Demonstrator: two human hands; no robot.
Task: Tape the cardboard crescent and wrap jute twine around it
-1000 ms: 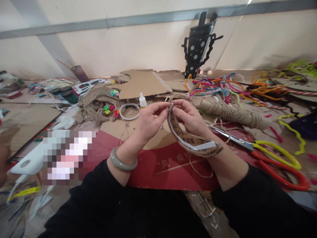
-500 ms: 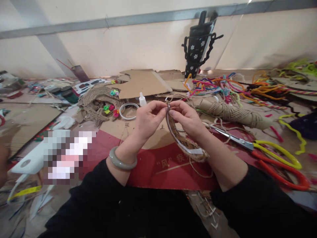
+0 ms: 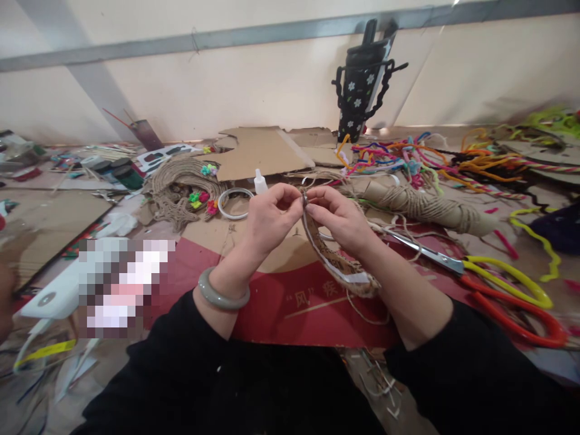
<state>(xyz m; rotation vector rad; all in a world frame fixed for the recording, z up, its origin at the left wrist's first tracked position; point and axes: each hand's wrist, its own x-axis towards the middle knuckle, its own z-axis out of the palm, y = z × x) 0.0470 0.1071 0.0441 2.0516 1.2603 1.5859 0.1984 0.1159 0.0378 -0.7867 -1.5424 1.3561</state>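
My left hand point(image 3: 272, 220) and my right hand point(image 3: 339, 219) meet above the table, fingertips pinching the top end of a curved cardboard piece point(image 3: 338, 266). The piece carries a white tape strip on its face and jute twine along its edge. It hangs down from my fingers toward my right wrist. A loose twine strand point(image 3: 362, 311) trails from it onto the red printed cardboard point(image 3: 290, 302). A grey-green bangle point(image 3: 222, 293) sits on my left wrist.
Scissors point(image 3: 493, 281) with yellow and red handles lie at right. A twine-wrapped tube point(image 3: 426, 208), coloured pipe cleaners point(image 3: 408, 160), a small glue bottle point(image 3: 260, 181), a tape ring point(image 3: 235, 202), a twine ornament point(image 3: 181, 187) and a black flowered bottle point(image 3: 362, 90) stand behind.
The cardboard piece has turned edge-on, so its lower end swung in from the right toward my wrist. My fingertips have shifted slightly lower at its top end.
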